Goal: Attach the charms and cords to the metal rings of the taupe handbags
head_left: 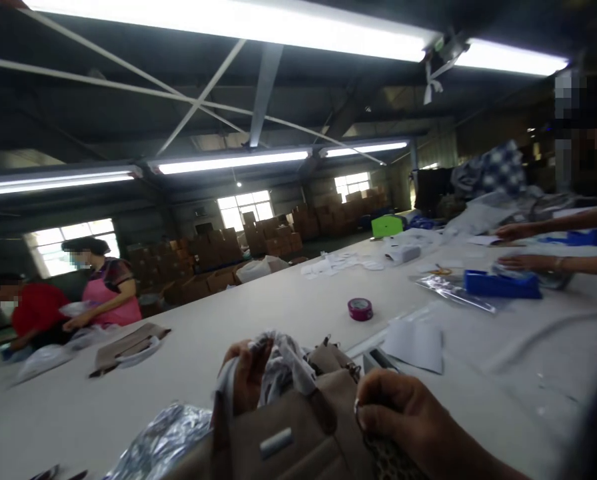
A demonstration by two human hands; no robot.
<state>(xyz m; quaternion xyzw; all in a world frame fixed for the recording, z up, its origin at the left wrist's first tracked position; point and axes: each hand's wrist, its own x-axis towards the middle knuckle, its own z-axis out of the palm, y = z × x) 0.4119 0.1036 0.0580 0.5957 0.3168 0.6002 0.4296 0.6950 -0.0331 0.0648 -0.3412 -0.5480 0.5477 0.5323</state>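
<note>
A taupe handbag [283, 433] with a small metal plate on its front stands before me at the bottom of the head view. Its handles [291, 357] are wrapped in thin white material. My left hand [247, 377] is curled at the wrapped handles, partly hidden behind them. At the bag's right side, my right hand [403, 413] is closed in a pinch on a small shiny metal piece, whose exact kind is unclear. Leopard-print material [391, 460] hangs under that hand. Crumpled clear plastic [163, 440] lies left of the bag.
On the white table [298, 300] are a purple tape roll [360, 309], white paper [413, 343] and a blue tape dispenser [501, 285]. A co-worker's hands [518, 247] reach in from the right. Another taupe bag [128, 347] lies left, near two people. Cartons [273, 237] are stacked behind.
</note>
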